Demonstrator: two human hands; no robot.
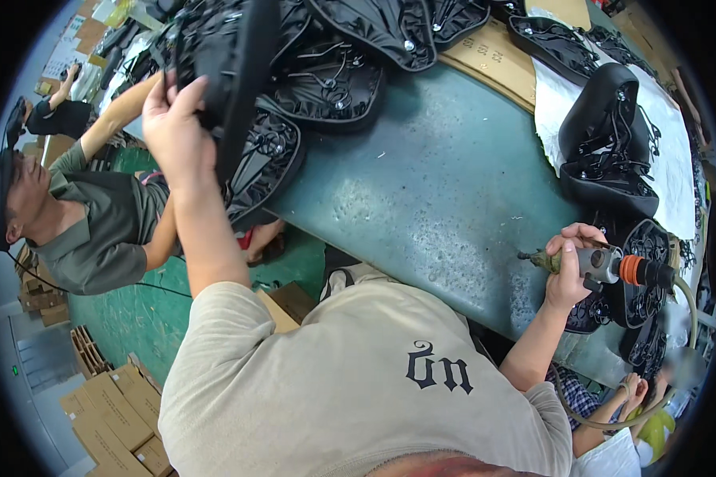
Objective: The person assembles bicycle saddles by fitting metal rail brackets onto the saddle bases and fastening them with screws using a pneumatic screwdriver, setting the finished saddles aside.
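Note:
My left hand (179,131) is raised at the upper left, its fingers closed on the edge of a black bicycle saddle (250,87). That saddle is tilted up on its side, and part of it is blurred. At the right, my right hand (568,266) is wrapped around an air screwdriver (600,264) with an orange ring and a hose (696,310). The tool's tip points left over the green worktable (421,183). Several black saddles lie underside up along the far edge, among them one saddle (326,83) with metal rails showing.
A co-worker (95,215) sits at the left, close to my raised arm. More saddles (608,143) stand on white sheeting (676,151) at the right, near another person's hands (632,393). Flat cardboard (493,60) lies at the back; cartons (111,413) are stacked on the floor.

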